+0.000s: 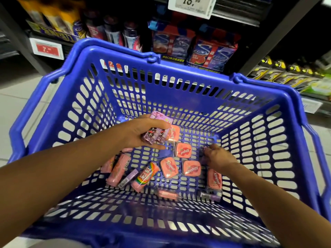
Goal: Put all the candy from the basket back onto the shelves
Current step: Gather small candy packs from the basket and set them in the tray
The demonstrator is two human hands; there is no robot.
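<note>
Over the blue slotted plastic basket (75,97), our left hand (143,130) curls round small purple candy boxes (157,133) while our right hand (217,156) reaches the floor, grip unclear, among flat pink rounded candy tins (183,150), which look light, stiff and slick, best pinched by their edges.

The basket (179,97) stands on the floor (16,104) in front of the shelves (179,42), and both hands reach down into it. The left hand (143,131) hangs over the middle holding 2 small packs (157,131), while the right hand (218,156) sits low at the right, touching the candy there. On the basket bottom, 4 flat tins (183,150) lie between the hands, several long packs (119,169) lie left of them, and 1 more tin (214,179) lies under the right wrist.
</note>
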